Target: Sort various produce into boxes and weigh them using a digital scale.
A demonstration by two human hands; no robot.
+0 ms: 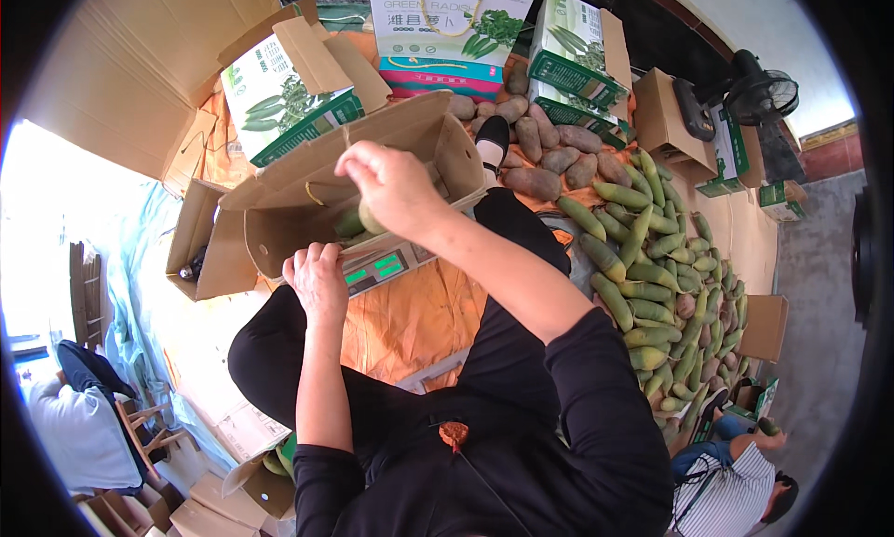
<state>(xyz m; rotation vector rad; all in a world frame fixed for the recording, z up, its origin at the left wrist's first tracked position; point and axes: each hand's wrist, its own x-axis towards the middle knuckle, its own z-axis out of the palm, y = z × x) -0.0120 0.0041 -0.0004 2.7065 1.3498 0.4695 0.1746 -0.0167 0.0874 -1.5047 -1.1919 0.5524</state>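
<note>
At the left, a smaller brown box (219, 258) is set against the end of a long open cardboard box (298, 197), and a green-and-white carton (298, 108) is tilted behind them, apparently parked there so that the nearer space can be used. The open box is laid lengthwise before the seated person, its long opening turned upward, so that its inside can be reached from above. Its near rim is met by the left hand (319, 281), the fingers bent over the edge, probably so that the wall is steadied; whether it is also pinched by the thumb cannot be told. Just right of that hand, a scale (377, 269) with a lit green display is seen at the foot of the box, seemingly placed so that the figures can be read while the box is handled. Inside the box, near its near wall, green radishes (348, 223) are held. Above them the right hand (396, 188) is poised with its fingers curled; a pale radish end is seen under the palm, but whether it is gripped cannot be told. Farther right, brownish tubers (563, 155) are gathered at the far side, and a large radish heap (652, 258) is spread nearer, presumably so that the two kinds are roughly separated within arm's reach.
</note>
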